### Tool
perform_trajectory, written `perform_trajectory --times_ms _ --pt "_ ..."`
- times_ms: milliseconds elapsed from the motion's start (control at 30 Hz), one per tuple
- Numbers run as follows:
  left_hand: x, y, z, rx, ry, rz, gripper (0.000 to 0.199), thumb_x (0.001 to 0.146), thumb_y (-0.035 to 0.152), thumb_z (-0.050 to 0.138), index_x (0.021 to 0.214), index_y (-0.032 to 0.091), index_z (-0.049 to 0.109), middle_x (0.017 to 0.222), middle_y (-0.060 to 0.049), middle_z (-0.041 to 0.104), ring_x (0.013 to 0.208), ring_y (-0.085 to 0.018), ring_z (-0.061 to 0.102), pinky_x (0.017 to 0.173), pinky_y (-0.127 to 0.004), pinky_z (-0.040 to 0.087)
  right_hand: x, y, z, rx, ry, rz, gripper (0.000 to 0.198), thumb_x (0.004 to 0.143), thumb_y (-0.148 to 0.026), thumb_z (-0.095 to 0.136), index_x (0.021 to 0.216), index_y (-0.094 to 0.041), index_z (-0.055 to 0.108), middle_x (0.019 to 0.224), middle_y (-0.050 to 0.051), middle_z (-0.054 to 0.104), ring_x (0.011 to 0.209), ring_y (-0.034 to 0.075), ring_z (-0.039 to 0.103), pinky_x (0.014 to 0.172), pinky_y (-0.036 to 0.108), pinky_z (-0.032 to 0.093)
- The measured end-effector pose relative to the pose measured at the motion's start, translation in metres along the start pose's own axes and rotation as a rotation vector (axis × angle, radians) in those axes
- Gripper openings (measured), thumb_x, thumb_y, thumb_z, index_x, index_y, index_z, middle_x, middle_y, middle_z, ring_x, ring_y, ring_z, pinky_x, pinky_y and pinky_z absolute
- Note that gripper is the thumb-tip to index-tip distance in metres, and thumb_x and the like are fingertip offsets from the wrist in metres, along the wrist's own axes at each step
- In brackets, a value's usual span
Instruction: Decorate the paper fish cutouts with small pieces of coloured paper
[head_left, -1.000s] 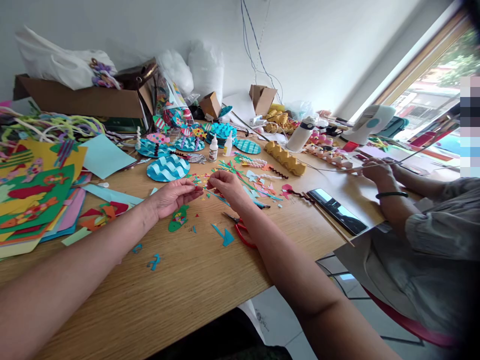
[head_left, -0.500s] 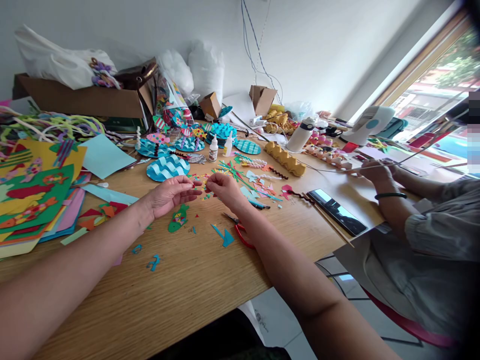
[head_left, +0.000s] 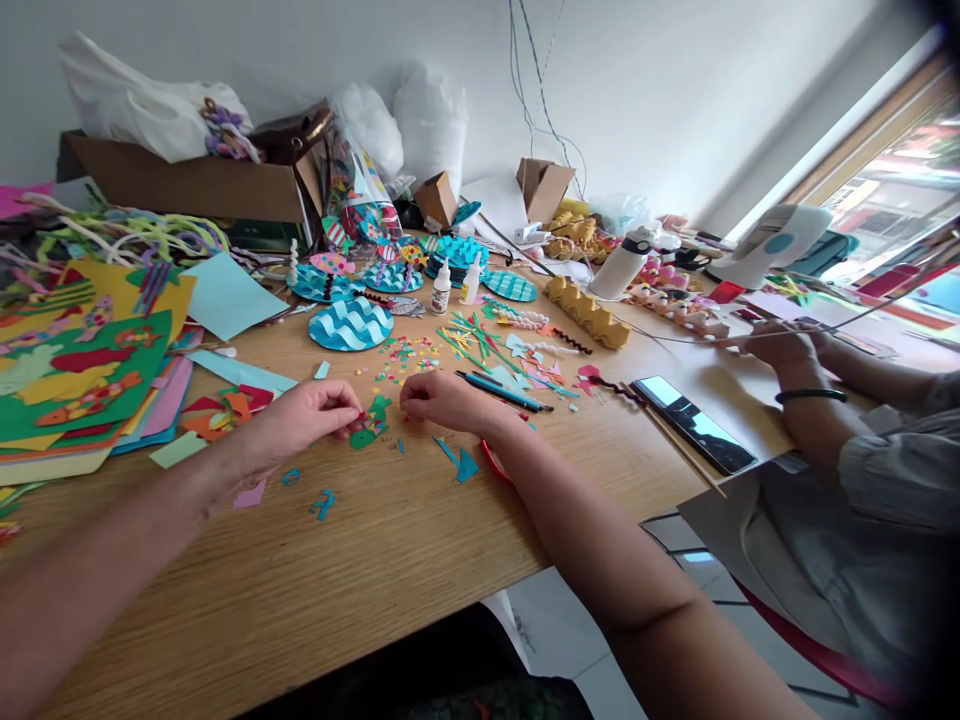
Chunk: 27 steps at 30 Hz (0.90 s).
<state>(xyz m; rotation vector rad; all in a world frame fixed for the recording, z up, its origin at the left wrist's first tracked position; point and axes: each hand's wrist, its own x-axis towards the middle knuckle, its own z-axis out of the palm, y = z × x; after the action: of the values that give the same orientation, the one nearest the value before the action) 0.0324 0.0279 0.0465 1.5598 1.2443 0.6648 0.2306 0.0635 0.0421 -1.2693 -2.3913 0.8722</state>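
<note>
My left hand [head_left: 319, 412] is closed in a pinch just left of a green paper fish [head_left: 363, 438]. A tiny red paper piece [head_left: 363, 417] shows at its fingertips. My right hand [head_left: 442, 400] is low over the table to the right of the fish, its thumb and fingers pressed together. What that pinch holds, if anything, is too small to name. Beyond the hands lie small coloured paper dots [head_left: 409, 355] and thin paper strips [head_left: 472, 340]. Under my right forearm, red-handled scissors [head_left: 493, 462] are partly hidden, with several pens [head_left: 506, 390] beside them.
Blue paper scraps [head_left: 466, 465] lie nearest me. Two glue bottles [head_left: 441, 290] stand behind a wavy blue paper disc [head_left: 350, 325]. Stacked coloured paper [head_left: 142, 410] is at left. A phone [head_left: 694, 424] lies at right, near another person's hand [head_left: 780, 345] holding a thin stick.
Both hands have come down toward the table and moved apart. My left hand is now beside the green fish, with its fingers more closed. The whole view has shifted slightly.
</note>
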Motion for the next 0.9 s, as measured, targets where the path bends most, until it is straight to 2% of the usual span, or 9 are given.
perform_trajectory --times_ms 133,267,367,533,733,900 --pt "-0.010 -0.007 0.005 0.141 0.005 -0.006 0.016 0.068 0.035 0.054 0.068 0.019 0.055 0.071 0.001 0.060 0.066 -0.014 0.056 0.063 -0.027 0.044 0.000 -0.003 -0.001 -0.032 -0.029 0.001 0.013 0.072 -0.009 0.048 0.073 -0.012 0.061 0.064 -0.001 0.059 0.059 0.006 0.047 0.058 0.018 0.035" --pt "-0.014 -0.011 0.007 0.101 0.026 0.006 0.019 0.068 0.038 0.053 0.068 0.019 0.054 0.072 0.000 0.059 0.067 -0.015 0.057 0.065 -0.028 0.047 0.004 0.007 0.004 0.101 -0.049 0.019 0.013 0.073 -0.012 0.047 0.074 -0.012 0.060 0.065 -0.001 0.060 0.058 0.006 0.049 0.056 0.018 0.035" --pt "-0.014 -0.016 0.007 0.084 0.070 0.047 0.020 0.068 0.040 0.053 0.068 0.020 0.055 0.076 -0.002 0.060 0.077 -0.019 0.058 0.066 -0.029 0.048 0.006 0.011 0.006 0.154 -0.051 0.034 0.013 0.073 -0.011 0.046 0.074 -0.012 0.059 0.063 -0.001 0.059 0.057 0.006 0.049 0.054 0.018 0.035" --pt "-0.012 -0.029 0.006 0.161 0.144 0.142 0.019 0.070 0.040 0.052 0.069 0.022 0.056 0.081 -0.003 0.063 0.092 -0.024 0.055 0.076 -0.032 0.046 0.003 0.001 0.004 -0.012 -0.010 -0.003 0.013 0.073 -0.011 0.048 0.074 -0.012 0.060 0.065 -0.001 0.059 0.058 0.006 0.047 0.057 0.018 0.034" --pt "-0.015 -0.032 0.007 0.269 0.186 0.221 0.015 0.072 0.036 0.050 0.066 0.024 0.057 0.076 -0.002 0.063 0.101 -0.024 0.053 0.091 -0.033 0.037 0.009 0.002 0.006 -0.141 -0.038 -0.103 0.014 0.073 -0.011 0.047 0.073 -0.014 0.061 0.066 -0.001 0.058 0.059 0.007 0.045 0.055 0.019 0.030" --pt "-0.017 -0.030 0.009 0.372 0.216 0.199 0.015 0.073 0.033 0.048 0.069 0.023 0.058 0.076 -0.003 0.064 0.096 -0.025 0.056 0.085 -0.033 0.040 0.019 -0.006 0.001 -0.251 -0.150 -0.065 0.015 0.074 -0.014 0.046 0.077 -0.014 0.062 0.069 0.001 0.059 0.059 0.009 0.045 0.055 0.020 0.028"
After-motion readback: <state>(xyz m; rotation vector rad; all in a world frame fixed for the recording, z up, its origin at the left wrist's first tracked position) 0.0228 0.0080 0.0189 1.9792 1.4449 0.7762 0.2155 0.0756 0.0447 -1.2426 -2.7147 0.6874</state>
